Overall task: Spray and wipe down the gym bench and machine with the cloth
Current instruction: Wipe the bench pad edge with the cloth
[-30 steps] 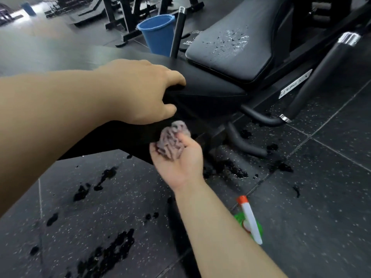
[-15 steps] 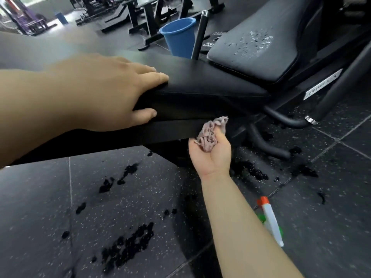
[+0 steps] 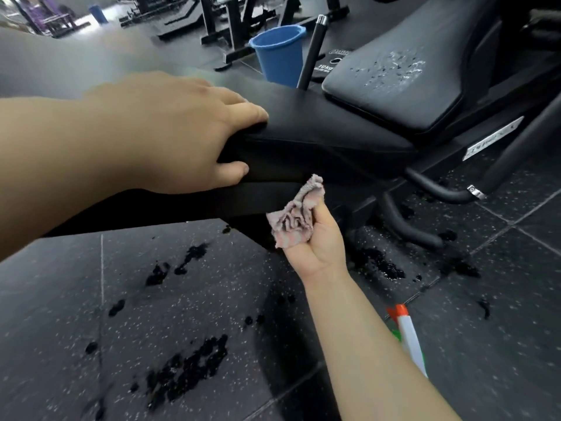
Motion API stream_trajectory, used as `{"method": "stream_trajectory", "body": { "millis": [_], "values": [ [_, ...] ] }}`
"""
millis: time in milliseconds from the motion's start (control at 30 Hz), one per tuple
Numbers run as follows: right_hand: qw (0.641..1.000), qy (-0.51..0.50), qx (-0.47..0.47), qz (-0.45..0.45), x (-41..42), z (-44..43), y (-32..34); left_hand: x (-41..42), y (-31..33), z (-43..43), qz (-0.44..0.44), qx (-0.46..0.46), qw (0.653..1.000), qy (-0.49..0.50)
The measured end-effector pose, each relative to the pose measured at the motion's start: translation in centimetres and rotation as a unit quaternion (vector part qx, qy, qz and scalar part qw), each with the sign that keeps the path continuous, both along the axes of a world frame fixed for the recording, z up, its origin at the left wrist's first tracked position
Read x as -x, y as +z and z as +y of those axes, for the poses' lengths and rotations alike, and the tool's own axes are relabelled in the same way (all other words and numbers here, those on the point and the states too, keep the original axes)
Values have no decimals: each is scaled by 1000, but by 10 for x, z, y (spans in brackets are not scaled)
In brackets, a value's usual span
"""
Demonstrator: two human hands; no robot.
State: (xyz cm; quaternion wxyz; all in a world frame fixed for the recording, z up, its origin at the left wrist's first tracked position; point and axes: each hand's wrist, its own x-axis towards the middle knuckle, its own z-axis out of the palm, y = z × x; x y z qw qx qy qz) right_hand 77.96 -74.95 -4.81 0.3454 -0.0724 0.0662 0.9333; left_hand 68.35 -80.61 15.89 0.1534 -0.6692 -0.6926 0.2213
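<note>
Right grip clutches cloth under surface edge, further right than 1 s ago; left grip still clamps edge; floor open below.

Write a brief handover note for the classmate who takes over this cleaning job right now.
Left hand grips the near bench pad at its edge.
Right hand holds the crumpled cloth up at that pad's lower edge.
Spray bottle is on the floor, beside the right forearm.
Done: the far pad is sprayed; droplets sit on it.
Left: wipe the far pad, then the machine frame.
</note>
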Motion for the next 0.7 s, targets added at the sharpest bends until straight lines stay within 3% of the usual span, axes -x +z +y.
{"method": "stream_trajectory", "body": {
  "millis": [67,200,333,400,567,700],
  "values": [
    [1000,8,-3,-11,9,-13,6,1,-3,1,5,-6,1000,1],
    [989,83,-120,-2,32,-51,31,3,-5,1,4,-20,1000,-6],
    [981,100,-167,-7,28,-44,31,5,-4,-1,2,-21,1000,-13],
    [983,80,-164,-23,15,-30,26,5,-1,-2,-1,-16,1000,-16],
    [996,34,-27,-72,3,-19,19,2,-1,-9,14,-34,998,-58],
    [982,84,-80,-150,-1,-30,32,6,-8,-24,11,-76,992,-103]
  ]
}}
